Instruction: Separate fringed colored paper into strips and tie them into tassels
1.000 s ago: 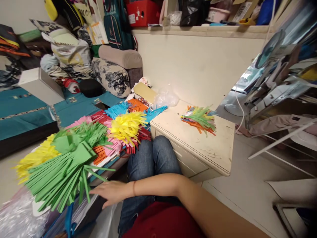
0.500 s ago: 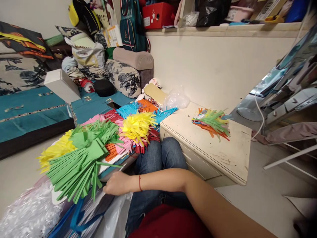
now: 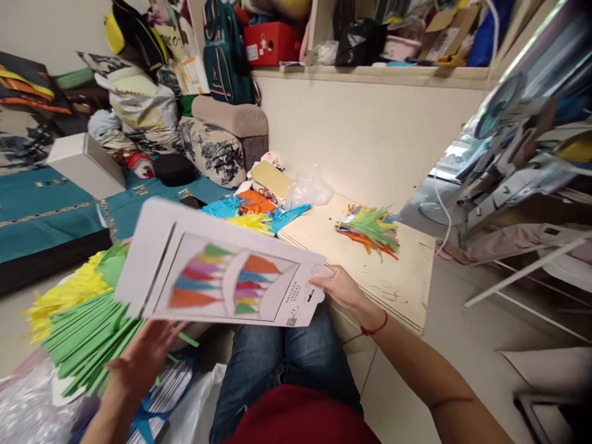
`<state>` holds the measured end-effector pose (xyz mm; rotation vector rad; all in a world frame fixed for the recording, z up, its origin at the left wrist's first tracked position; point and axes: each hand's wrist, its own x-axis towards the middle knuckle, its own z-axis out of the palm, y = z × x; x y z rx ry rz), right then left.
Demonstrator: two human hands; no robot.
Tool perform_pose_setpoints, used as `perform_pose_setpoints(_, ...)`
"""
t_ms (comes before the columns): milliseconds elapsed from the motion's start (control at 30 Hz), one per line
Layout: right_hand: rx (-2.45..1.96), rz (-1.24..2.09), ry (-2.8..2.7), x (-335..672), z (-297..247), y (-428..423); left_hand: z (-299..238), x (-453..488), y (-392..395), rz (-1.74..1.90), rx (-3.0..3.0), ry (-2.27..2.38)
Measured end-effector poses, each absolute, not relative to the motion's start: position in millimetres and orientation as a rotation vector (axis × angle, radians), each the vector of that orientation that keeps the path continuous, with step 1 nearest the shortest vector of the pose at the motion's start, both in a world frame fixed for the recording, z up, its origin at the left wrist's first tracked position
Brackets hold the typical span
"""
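My right hand point(image 3: 341, 287) is closed on the right end of a white printed packaging card point(image 3: 287, 271), held tilted above my lap. The card carries a picture of colourful tassel garlands and a hang hole at its right end. Below the card's left edge is my left hand point(image 3: 147, 353), slightly blurred, fingers stretched out. Whether it touches the card I cannot tell. Beside it lies a green fringed paper tassel point(image 3: 87, 336), with yellow fringed paper point(image 3: 65, 296) behind. The card hides part of the tassel pile.
A bundle of mixed-colour tassels point(image 3: 370, 229) lies on the cream cabinet point(image 3: 411, 277) at right. Blue tassel paper point(image 3: 291, 216) and a clear plastic bag point(image 3: 309, 186) are behind the card. Bubble wrap point(image 3: 37, 401) and a bag with blue handles point(image 3: 148, 416) sit lower left.
My right hand has risen from the lower left and swung right, bringing the packaging card up over my lap. My left hand has come into view at lower left. The view has shifted rightward.
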<state>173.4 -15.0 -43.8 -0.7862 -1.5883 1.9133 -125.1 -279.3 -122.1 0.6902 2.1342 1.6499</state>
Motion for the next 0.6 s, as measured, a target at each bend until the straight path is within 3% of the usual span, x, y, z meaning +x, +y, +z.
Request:
perform_pose_setpoints(100, -0.754, 1.983, -1.203, 189, -57, -28, -109, -69, -201, 1.883, 0.693, 1.325)
perform_pose_setpoints(167, -0.749, 1.973, -1.105, 196, -61, -34, -99, -38, -163, 1.842, 0.638, 1.068)
perform_pose_setpoints(600, -0.636, 1.869, -1.015, 218, -71, 1, -59, -10, -66, 1.949, 0.663, 0.945)
